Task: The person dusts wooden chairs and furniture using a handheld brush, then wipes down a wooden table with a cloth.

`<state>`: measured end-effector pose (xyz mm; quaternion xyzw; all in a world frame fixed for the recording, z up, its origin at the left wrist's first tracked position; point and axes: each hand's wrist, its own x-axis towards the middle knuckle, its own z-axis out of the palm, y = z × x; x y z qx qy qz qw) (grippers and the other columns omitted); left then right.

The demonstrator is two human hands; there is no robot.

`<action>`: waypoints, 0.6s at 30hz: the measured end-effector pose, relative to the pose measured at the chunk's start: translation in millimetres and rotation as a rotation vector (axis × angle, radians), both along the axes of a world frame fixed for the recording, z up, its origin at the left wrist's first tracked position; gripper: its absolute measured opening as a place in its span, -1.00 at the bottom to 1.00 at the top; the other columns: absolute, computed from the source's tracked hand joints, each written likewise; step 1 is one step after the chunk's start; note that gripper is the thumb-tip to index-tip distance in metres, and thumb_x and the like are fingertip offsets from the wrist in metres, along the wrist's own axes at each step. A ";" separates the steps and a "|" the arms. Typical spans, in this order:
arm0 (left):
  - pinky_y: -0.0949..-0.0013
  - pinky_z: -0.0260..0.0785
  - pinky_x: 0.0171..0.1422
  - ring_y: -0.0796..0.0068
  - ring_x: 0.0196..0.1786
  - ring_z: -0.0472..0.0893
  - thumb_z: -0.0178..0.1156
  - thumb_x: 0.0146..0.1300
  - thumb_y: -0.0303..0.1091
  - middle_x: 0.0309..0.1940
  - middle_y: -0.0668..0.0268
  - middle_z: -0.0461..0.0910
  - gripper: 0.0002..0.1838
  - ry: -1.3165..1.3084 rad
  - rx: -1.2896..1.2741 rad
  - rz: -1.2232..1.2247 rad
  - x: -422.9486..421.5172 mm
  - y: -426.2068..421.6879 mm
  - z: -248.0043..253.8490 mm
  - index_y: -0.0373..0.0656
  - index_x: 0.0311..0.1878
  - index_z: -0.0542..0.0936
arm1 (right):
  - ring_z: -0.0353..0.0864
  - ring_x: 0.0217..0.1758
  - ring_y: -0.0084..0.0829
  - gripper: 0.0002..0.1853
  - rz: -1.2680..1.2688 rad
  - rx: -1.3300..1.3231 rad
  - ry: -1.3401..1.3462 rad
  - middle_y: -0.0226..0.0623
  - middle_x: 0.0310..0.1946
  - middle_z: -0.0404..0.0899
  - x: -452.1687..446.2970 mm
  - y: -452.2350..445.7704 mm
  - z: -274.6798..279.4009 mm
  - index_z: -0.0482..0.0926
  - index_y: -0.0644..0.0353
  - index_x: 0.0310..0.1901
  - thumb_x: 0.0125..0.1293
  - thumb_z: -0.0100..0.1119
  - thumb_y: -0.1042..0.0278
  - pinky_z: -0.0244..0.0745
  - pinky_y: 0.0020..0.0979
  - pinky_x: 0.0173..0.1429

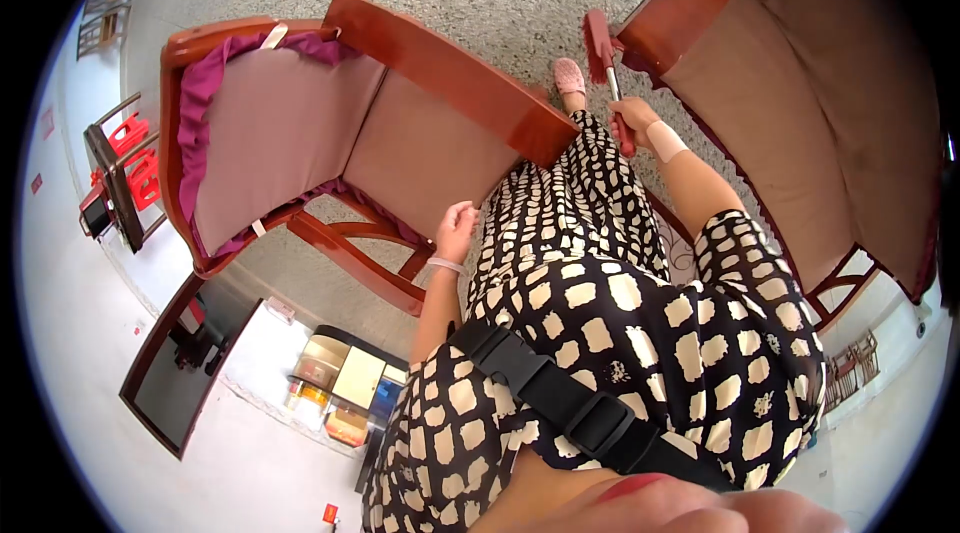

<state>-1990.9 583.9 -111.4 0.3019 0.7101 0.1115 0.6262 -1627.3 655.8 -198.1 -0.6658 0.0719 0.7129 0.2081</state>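
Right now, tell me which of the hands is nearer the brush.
Right: the right hand holds the brush by its handle; the left hand is away from it, by the left chair.

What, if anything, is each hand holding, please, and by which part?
The right hand grips a red brush by its handle, beyond the shiny shaft; the left hand, loosely curled, appears to hold nothing.

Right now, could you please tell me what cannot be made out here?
In the head view:
Brush handle: partly covered by the right hand.
Second shoe: hidden, perhaps by the trousers or left chair's arm.
Right chair's arm: cut off by the top edge.
Shelf goods: too small to identify.
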 end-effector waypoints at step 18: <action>0.53 0.32 -0.24 0.52 -0.28 0.47 -0.05 0.15 -0.26 -0.29 0.25 0.46 -0.69 0.109 -0.360 0.304 47.9 -24.3 51.2 -0.24 -0.10 0.36 | 0.19 -0.82 -0.63 -0.85 0.591 0.186 0.466 -0.48 -0.82 0.22 -116.5 186.2 -49.5 0.38 0.13 -0.40 0.15 -0.12 0.26 0.12 -0.54 -0.80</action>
